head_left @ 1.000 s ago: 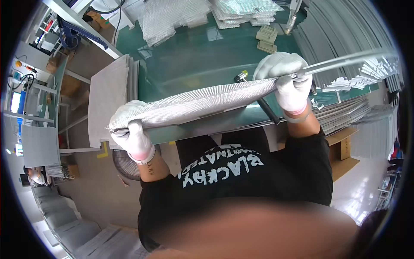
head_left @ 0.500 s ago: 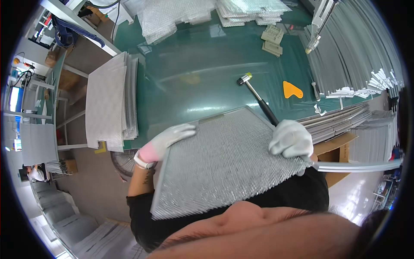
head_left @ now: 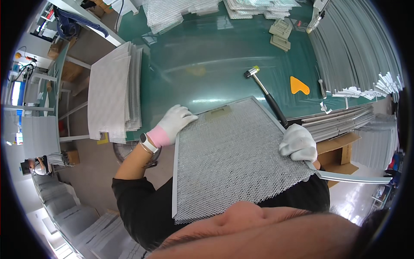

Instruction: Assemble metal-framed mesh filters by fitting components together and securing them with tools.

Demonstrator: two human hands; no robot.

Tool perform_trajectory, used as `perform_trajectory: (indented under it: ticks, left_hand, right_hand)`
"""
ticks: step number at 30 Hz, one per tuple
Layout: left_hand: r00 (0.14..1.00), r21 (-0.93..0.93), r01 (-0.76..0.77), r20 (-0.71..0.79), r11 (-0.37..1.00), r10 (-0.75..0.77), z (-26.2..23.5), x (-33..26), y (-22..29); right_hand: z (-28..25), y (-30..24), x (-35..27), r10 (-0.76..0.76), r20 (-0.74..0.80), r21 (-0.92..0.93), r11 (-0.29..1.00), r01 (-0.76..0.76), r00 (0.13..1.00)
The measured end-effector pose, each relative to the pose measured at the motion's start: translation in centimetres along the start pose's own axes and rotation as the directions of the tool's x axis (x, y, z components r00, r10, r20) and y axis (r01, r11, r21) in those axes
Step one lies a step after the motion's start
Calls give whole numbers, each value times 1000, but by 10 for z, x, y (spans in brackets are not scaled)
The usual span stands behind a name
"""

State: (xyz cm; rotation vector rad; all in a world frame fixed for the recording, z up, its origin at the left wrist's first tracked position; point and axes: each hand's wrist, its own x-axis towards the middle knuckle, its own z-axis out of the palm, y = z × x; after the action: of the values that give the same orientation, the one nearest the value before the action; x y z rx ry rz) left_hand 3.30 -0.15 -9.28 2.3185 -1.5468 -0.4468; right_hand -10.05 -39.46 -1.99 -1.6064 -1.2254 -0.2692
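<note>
A silver mesh filter panel [head_left: 233, 159] leans against my body at the front of the table, with metal framing along its far, left and right sides. Its near edge shows bare mesh. My left hand [head_left: 174, 123], in a white glove with a pink cuff, is closed on the far left corner. Wrapped round the right edge is my gloved right hand [head_left: 299, 143], its fingers curled in. A loose metal frame strip [head_left: 355, 177] juts out rightward from the panel's near right corner. Beyond my right hand lies a mallet [head_left: 271, 103] with a black handle.
An orange scraper [head_left: 299, 85] and a screwdriver [head_left: 322, 87] lie on the green table [head_left: 207, 56]. Mesh sheets [head_left: 110, 90] are stacked at the left, metal strips [head_left: 353, 52] at the right. A cardboard box [head_left: 338, 155] stands below the right edge.
The panel has swung slightly, its left edge now more upright in view and its mesh face more turned toward me. My left hand has risen with its corner; my right hand keeps its hold.
</note>
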Motion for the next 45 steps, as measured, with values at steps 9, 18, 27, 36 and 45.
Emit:
perform_trajectory:
  ticks: [9, 18, 27, 36, 45]
  left_hand:
    - [997, -252, 70, 51, 965, -59, -31, 37, -27]
    - [981, -330, 47, 191, 943, 18, 5, 181, -13]
    - [981, -396, 16, 184, 918, 63, -46, 142, -9]
    - [419, -255, -636, -907, 729, 47, -78, -2, 67]
    - [-97, -460, -273, -861, 845, -499, -95, 29, 51]
  right_hand:
    - [15, 3, -5, -58, -238, -53, 998, 46, 970]
    - [23, 3, 10, -22, -361, -69, 998, -3, 932]
    - [26, 12, 20, 108, -541, 31, 994, -109, 834]
    - [-7, 79, 74, 369, -651, 145, 918, -369, 663]
    - [64, 161, -7, 697, -552, -202, 419, -885, 457]
